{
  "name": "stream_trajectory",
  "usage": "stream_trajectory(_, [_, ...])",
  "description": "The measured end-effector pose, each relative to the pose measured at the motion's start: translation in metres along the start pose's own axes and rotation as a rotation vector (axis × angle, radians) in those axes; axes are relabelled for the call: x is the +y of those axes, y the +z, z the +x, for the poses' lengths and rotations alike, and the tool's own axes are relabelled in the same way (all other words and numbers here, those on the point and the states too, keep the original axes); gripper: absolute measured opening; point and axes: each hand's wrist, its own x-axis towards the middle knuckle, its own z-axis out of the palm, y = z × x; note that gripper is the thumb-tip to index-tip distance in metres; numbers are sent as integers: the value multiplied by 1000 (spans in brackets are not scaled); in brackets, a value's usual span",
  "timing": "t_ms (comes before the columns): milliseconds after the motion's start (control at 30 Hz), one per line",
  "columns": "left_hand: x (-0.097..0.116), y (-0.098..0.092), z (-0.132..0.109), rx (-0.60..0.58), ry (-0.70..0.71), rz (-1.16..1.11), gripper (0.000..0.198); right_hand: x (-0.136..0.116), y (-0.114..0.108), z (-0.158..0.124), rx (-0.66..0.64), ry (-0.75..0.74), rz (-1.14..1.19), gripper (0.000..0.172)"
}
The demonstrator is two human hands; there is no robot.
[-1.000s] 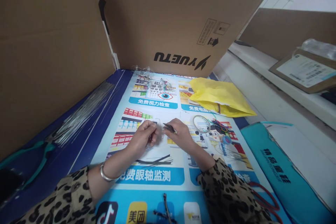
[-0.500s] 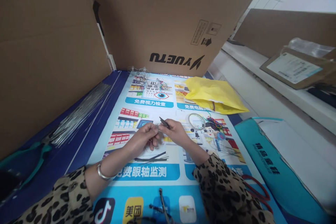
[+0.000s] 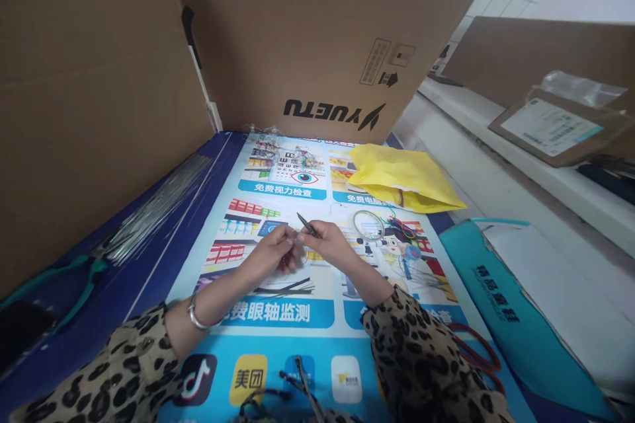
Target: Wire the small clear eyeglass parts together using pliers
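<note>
Both my hands meet over the middle of a printed poster mat (image 3: pixel 278 314). My right hand (image 3: pixel 331 248) is closed on a thin dark pointed tool (image 3: pixel 307 225), whose tip sticks up and to the left. My left hand (image 3: pixel 270 252) is pinched on something small and thin, maybe a wire, right at the tool's base; I cannot make it out. Both sleeves are leopard print, and a silver bangle (image 3: pixel 194 314) sits on my left wrist. A few dark thin sticks (image 3: pixel 288 289) lie on the mat under my hands.
Cardboard walls (image 3: pixel 317 39) stand behind and to the left. A bundle of metal wires (image 3: pixel 153 211) and teal pliers (image 3: pixel 74 284) lie at left. A yellow bag (image 3: pixel 401 178), a wire coil (image 3: pixel 370 225), coloured bands (image 3: pixel 404 231) and a teal bag (image 3: pixel 501 304) lie at right.
My hands have drifted slightly up the mat. The dark tool has turned from pointing left to pointing up and left.
</note>
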Motion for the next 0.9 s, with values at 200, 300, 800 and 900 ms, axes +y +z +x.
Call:
stream_trajectory(200, [0,-1,2,0,10,-23,24,1,1,2,43,9,54,22])
stream_trajectory(300, [-3,-3,5,45,46,49,26,1,2,2,40,2,101,20])
stream_trajectory(800, [5,-2,6,39,-13,43,25,-8,6,1,111,10,72,14])
stream_trajectory(900, [3,-4,6,34,-2,53,24,-5,7,1,111,-5,76,14])
